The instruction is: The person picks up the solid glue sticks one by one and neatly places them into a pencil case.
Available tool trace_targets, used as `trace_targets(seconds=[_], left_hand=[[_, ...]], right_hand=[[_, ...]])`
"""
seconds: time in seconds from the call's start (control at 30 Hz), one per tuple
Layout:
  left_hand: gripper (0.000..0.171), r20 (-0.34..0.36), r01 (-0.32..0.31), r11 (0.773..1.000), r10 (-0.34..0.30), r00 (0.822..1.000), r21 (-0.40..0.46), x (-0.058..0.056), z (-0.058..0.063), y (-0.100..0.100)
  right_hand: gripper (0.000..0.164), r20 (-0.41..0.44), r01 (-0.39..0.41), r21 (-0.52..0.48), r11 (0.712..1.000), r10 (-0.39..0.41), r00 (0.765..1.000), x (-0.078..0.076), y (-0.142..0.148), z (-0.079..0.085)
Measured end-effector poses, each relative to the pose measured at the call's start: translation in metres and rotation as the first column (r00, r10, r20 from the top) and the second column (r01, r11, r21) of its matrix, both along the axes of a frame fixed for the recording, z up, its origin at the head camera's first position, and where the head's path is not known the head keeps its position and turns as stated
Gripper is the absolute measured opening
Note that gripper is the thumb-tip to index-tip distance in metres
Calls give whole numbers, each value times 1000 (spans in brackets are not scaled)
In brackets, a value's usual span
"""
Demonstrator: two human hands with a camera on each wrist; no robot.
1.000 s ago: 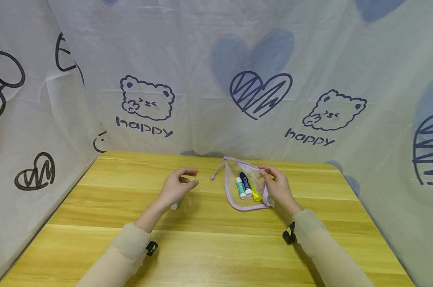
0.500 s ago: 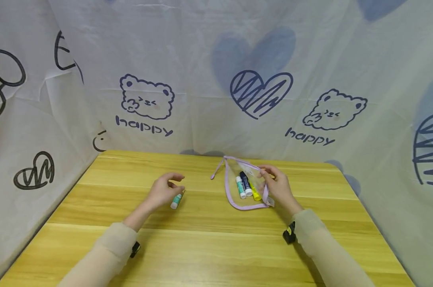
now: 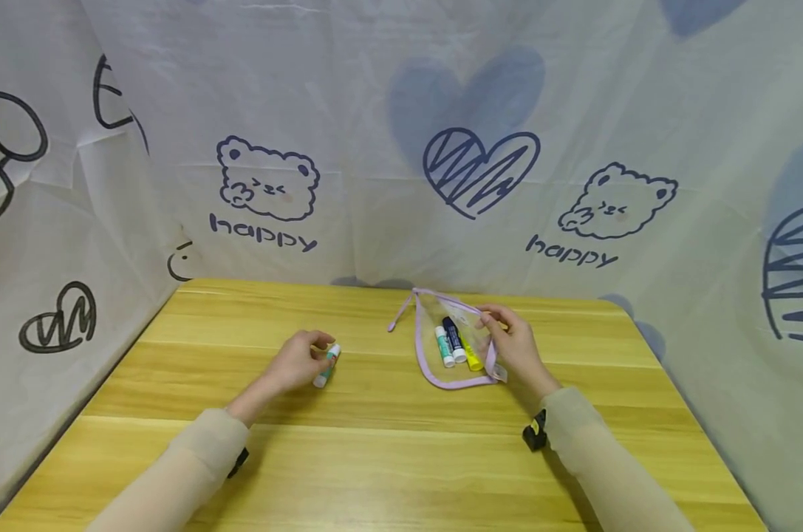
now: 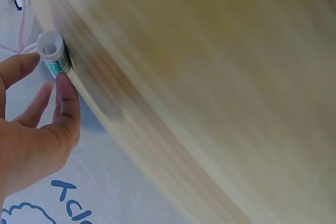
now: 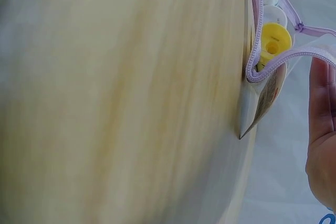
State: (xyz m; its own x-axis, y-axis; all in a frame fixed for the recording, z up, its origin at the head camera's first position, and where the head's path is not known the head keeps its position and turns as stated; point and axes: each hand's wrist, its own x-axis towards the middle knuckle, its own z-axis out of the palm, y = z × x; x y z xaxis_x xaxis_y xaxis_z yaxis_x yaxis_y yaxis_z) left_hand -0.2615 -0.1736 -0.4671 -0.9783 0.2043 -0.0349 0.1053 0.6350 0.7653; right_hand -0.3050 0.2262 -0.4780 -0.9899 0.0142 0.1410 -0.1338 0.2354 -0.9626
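Observation:
A green-and-white glue stick [image 3: 327, 366] lies on the table left of centre. My left hand [image 3: 300, 360] has its thumb and a finger at either side of it; in the left wrist view the fingertips meet the glue stick [image 4: 59, 65] near its white end. My right hand [image 3: 513, 338] pinches the upper right edge of a see-through zip pouch [image 3: 457, 385] with lilac trim, holding its mouth apart. Inside lie another green-and-white stick [image 3: 445, 349], a dark blue stick [image 3: 453, 336] and a yellow tube [image 3: 473, 360]. The right wrist view shows the yellow tube's end [image 5: 275, 40] at the opening.
The wood-grain table [image 3: 374, 465] runs back to a printed white curtain [image 3: 374, 222], which also hangs at both sides. A lilac cord [image 3: 402, 310] trails from the pouch's far left corner.
My left hand has moved left and down, away from the pouch, to the loose glue stick, and its fingers have come round it. The right hand and pouch have stayed put.

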Motion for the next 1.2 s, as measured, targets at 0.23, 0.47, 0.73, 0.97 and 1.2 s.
trace_targets(seconds=[0.23, 0.47, 0.73, 0.97, 1.2], left_hand=[[46, 6, 16, 1000, -16, 1000, 1, 1, -4, 1], [45, 28, 19, 1000, -19, 999, -5, 3, -5, 2], [43, 68, 8, 1000, -8, 998, -3, 5, -1, 3], [41, 98, -12, 999, 8, 995, 39, 5, 0, 4], [44, 94, -28, 998, 23, 995, 58, 5, 0, 5]], right_hand=[[30, 5, 7, 19, 1000, -7, 1000, -2, -1, 0], [27, -38, 1, 32, 999, 0, 999, -1, -2, 1], [25, -33, 7, 21, 1000, -6, 999, -1, -1, -1], [25, -33, 1, 15, 1000, 0, 999, -1, 0, -3], [28, -35, 5, 29, 1000, -4, 999, 2, -1, 3]])
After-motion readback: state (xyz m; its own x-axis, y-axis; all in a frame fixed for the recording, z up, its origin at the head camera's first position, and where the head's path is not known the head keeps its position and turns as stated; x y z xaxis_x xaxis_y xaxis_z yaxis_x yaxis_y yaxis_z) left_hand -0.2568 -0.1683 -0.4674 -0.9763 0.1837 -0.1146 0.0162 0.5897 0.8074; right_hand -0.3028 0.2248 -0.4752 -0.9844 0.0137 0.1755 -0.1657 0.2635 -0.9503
